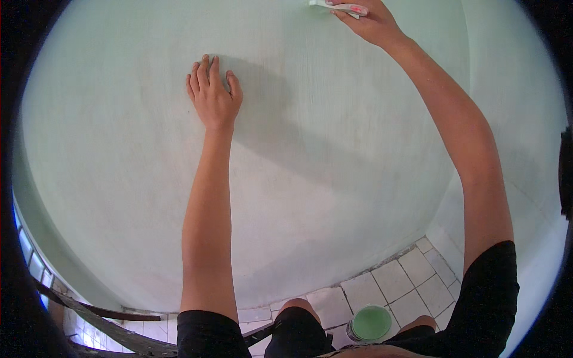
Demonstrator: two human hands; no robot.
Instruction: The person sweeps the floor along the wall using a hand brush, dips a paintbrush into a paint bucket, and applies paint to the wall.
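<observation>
My right hand (373,24) is raised at the top of the view, closed round the white handle of a paintbrush (343,7). The brush lies close against the pale green wall (262,203); its bristles are hard to make out. Left of it and lower, my left hand (213,95) rests on the wall with its fingers spread, holding nothing. Down on the floor between my knees stands a small bucket of light green paint (370,323).
White floor tiles (397,280) meet the wall's lower edge. A second wall (525,119) joins at a corner on the right. Dark curved bars (119,334), perhaps part of a chair, are at the lower left, near a bright barred window (33,262).
</observation>
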